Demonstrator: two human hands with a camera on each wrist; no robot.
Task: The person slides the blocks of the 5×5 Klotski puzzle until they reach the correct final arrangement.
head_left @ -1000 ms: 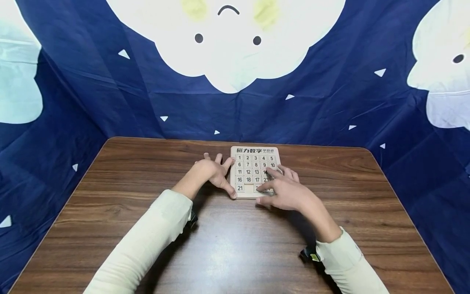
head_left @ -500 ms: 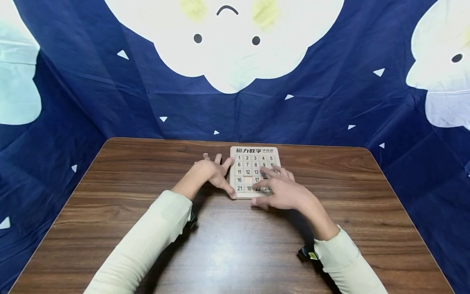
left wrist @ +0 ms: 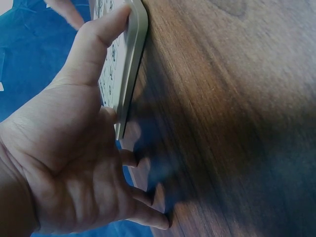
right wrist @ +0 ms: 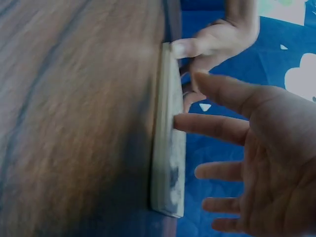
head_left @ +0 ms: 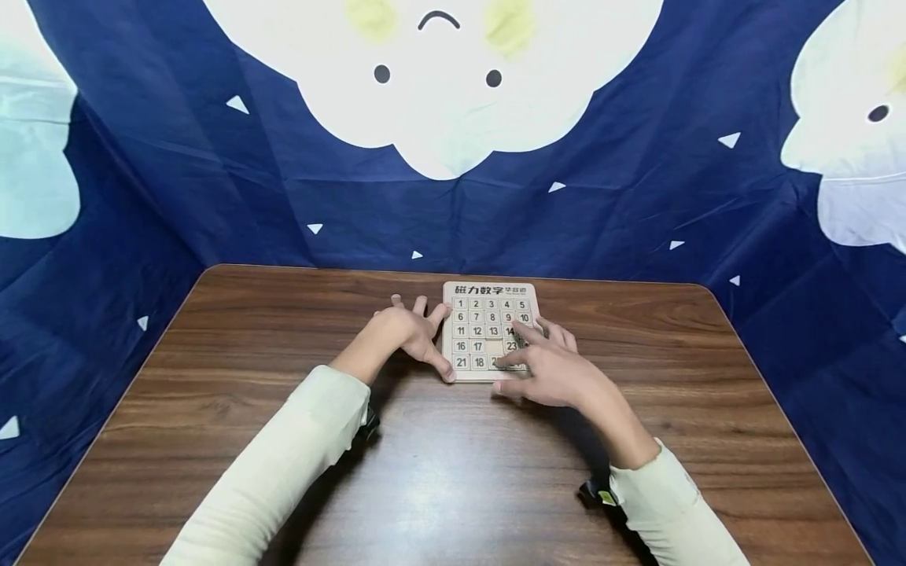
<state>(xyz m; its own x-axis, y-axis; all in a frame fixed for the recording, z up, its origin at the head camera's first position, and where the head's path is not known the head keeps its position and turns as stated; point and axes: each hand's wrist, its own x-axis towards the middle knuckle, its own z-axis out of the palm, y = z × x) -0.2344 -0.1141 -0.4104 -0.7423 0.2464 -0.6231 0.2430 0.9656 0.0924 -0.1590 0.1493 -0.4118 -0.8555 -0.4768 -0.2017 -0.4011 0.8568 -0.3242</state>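
A wooden sliding number puzzle [head_left: 470, 377] lies flat near the table's far edge. Its bare slot [head_left: 494, 347] is in the fourth row, right of tile 17 [head_left: 477, 347] and above the tile under my index fingertip. My left hand [head_left: 418, 334] braces the left side, thumb on the near left corner, other fingers spread; the left wrist view has that thumb on the frame [left wrist: 136, 54]. Over the lower right tiles is my right hand [head_left: 552, 368], fingers extended and partly hiding numbers. In the right wrist view its index fingertip [right wrist: 180, 122] touches the puzzle's face, thumb raised.
The brown wood-grain table [head_left: 425, 487] stretches in front of and beside the puzzle. Behind it hangs a dark blue cloth [head_left: 283, 196] with white clouds and small triangles. A black wrist device [head_left: 591, 494] sits by the right cuff.
Tile 18 has slid down into the bottom row, then tile 17 left into its place, so the slot has shifted. My right hand went left and came back right; the left hand stays.
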